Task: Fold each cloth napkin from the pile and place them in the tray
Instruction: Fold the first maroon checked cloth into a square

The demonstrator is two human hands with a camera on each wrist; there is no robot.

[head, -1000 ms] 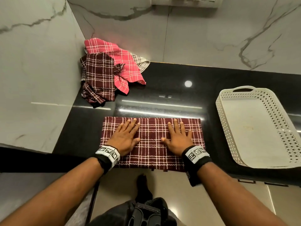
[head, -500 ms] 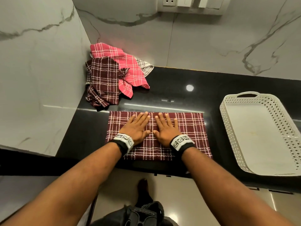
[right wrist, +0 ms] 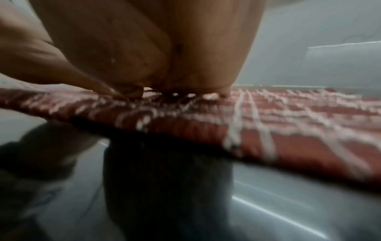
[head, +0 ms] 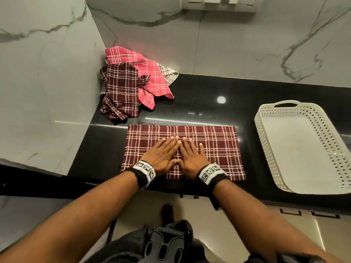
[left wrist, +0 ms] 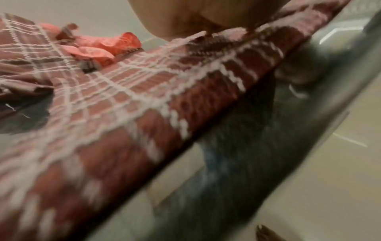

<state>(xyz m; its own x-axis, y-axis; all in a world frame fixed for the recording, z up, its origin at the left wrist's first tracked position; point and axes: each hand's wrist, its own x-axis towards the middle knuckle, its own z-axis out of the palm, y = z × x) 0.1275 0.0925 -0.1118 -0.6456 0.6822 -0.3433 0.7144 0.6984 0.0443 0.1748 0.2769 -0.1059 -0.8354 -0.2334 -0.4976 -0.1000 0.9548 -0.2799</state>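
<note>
A maroon checked napkin (head: 218, 147) lies flat as a folded rectangle on the black counter (head: 209, 103) near the front edge. Both hands press flat on its middle, side by side and touching: my left hand (head: 163, 154) and my right hand (head: 191, 156), fingers straight. The wrist views show the napkin (left wrist: 123, 91) (right wrist: 288, 124) blurred under my left hand (left wrist: 177, 18) and right hand (right wrist: 144, 48). A pile of napkins (head: 133, 82), maroon, pink and white, sits in the back left corner. The white perforated tray (head: 296, 149) stands empty at the right.
Marble walls close the left side and the back of the counter. A socket strip (head: 218, 0) is on the back wall. The counter's front edge runs just below the napkin; my legs and the floor show beneath.
Both hands have slid inward across the napkin from its sides to its middle, and now touch each other. The napkin has stayed flat.
</note>
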